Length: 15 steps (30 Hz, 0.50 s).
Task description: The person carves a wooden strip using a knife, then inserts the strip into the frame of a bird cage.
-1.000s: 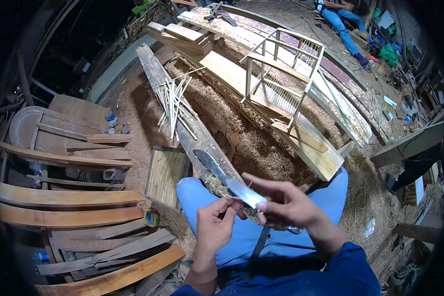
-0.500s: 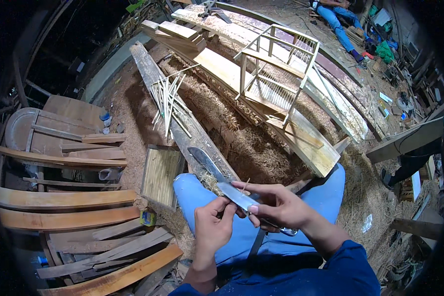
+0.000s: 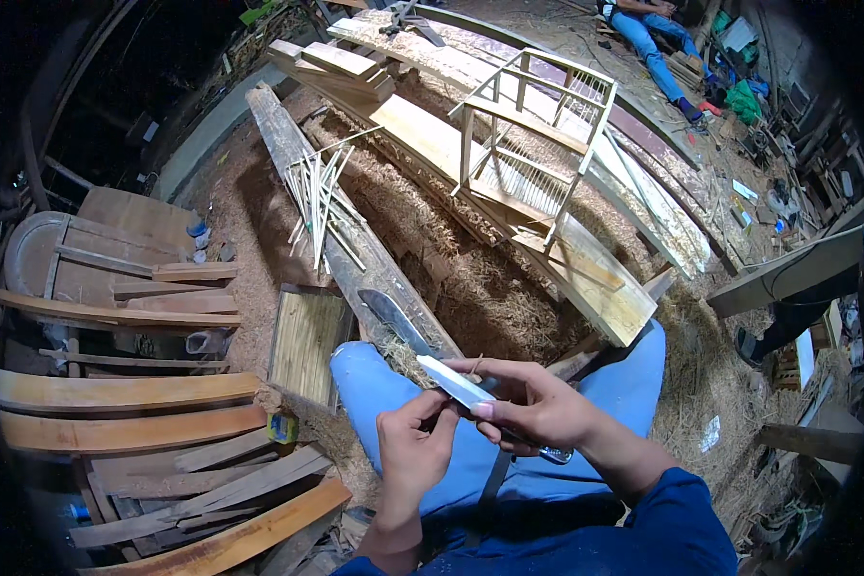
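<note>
In my right hand (image 3: 533,413) is a knife (image 3: 444,377), its pale blade angled up and left, its metal handle showing below my palm. My left hand (image 3: 415,444) is closed in a pinch beside the blade; what its fingertips hold is too small to make out. Both hands are over my lap. Beyond them a dark, broad-bladed knife (image 3: 394,319) lies on a weathered plank (image 3: 283,130), along with shavings. Farther up that plank is a loose pile of several thin pale sticks (image 3: 322,206).
A slatted wooden frame (image 3: 586,144) stands on boards (image 3: 413,130) ahead. Curved and straight timbers (image 3: 125,389) and a wooden panel (image 3: 307,341) lie at left. A person in jeans (image 3: 658,58) sits at upper right; a dark-clad leg (image 3: 773,331) shows beside a board at right.
My right hand and the knife have shifted slightly left, with the blade changing angle a little. My left hand stays pinched beside it. The whole view has drifted slightly.
</note>
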Tool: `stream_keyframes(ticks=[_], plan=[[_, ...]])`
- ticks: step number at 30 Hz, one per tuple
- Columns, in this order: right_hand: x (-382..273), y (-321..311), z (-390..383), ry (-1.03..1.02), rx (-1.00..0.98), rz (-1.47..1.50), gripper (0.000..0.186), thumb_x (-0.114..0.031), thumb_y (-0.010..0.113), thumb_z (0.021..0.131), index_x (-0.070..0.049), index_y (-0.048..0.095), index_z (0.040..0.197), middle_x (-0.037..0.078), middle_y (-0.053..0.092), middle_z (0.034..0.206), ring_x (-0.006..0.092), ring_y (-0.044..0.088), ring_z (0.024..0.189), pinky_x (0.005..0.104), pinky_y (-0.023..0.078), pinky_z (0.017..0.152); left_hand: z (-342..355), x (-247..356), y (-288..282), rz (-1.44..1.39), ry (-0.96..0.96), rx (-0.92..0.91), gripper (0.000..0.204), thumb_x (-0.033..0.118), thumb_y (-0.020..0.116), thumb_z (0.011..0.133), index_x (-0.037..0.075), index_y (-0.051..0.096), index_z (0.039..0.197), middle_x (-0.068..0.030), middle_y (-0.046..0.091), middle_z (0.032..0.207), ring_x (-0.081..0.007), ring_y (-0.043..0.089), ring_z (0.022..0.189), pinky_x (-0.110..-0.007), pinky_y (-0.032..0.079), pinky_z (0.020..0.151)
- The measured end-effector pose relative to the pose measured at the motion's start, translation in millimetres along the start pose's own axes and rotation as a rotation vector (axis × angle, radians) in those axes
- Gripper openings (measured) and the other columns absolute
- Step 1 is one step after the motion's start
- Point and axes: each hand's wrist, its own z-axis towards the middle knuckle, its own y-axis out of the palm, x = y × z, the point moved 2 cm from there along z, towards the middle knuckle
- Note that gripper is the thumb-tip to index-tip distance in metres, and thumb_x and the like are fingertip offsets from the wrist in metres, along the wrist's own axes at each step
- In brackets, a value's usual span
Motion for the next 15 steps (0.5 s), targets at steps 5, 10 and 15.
stream_keyframes(ticks=[5, 10, 15], plan=[[6.2, -7.9, 1.2, -0.046, 0.018, -0.041, 0.051, -0.014, 0.060, 0.102, -0.008, 0.045, 0.150, -0.002, 0.060, 0.070, 0.0043, 0.050, 0.056, 0.0218, 0.039, 0.047, -4.0, 11.9, 3.7, -0.020, 0.050, 0.073, 0.014, 0.000, 0.071, 0.088, -0.005, 0.074, 0.100, -0.0101, 0.075, 0.079, -0.0077, 0.067, 0.070, -0.024, 0.052, 0.063], [0.1, -23.2, -5.6, -0.069, 0.313, -0.093, 0.046, -0.011, 0.059, 0.101, -0.004, 0.050, 0.145, 0.000, 0.062, 0.076, 0.0057, 0.053, 0.056, 0.0229, 0.041, 0.046, -7.5, 9.1, 5.5, -0.084, 0.011, 0.114, 0.014, 0.002, 0.072, 0.090, -0.004, 0.076, 0.102, -0.0088, 0.075, 0.081, -0.0063, 0.061, 0.064, -0.022, 0.048, 0.058], [-20.1, -12.8, -9.9, -0.137, 0.135, -0.060, 0.057, -0.005, 0.060, 0.100, -0.007, 0.041, 0.154, -0.001, 0.060, 0.076, 0.0052, 0.050, 0.059, 0.0228, 0.042, 0.050, -4.1, 1.0, 1.3, -0.097, -0.037, 0.166, 0.015, 0.004, 0.072, 0.092, -0.005, 0.076, 0.104, -0.0089, 0.074, 0.079, -0.0027, 0.050, 0.053, -0.019, 0.039, 0.048]])
